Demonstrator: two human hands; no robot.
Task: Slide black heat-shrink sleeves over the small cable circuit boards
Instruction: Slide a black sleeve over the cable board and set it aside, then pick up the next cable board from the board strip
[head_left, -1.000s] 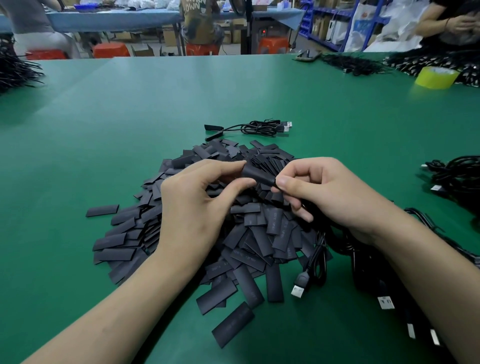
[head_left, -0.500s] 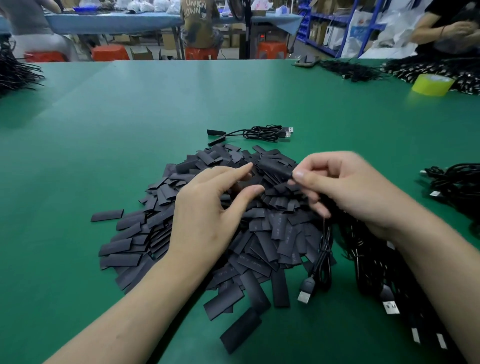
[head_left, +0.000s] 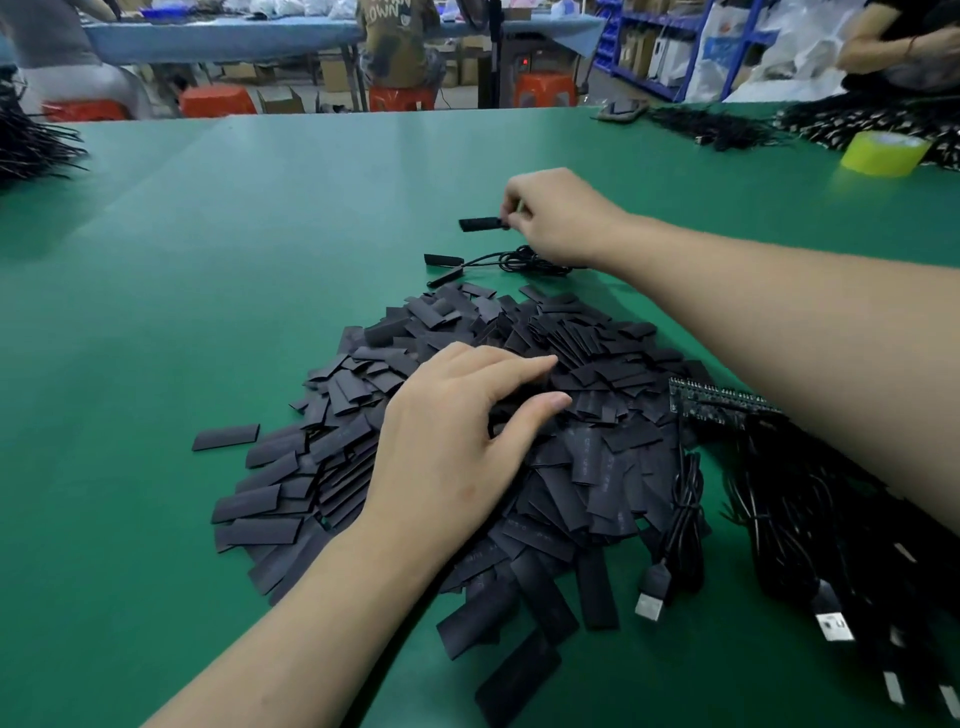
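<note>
Flat black sleeves (head_left: 597, 467) lie heaped — one sleeved board (head_left: 480, 224) beyond, bare boards (head_left: 722, 402) at the heap's right.

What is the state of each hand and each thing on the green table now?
right hand, pinches the end of a sleeved board
sleeved board, covered, held beyond the sleeve pile
left hand, fingers relaxed, rests on the sleeve pile
sleeve pile, loose heap of flat sleeves
coiled cable, lies on the table
bare circuit boards, not yet sleeved
tape roll, lies flat
</note>
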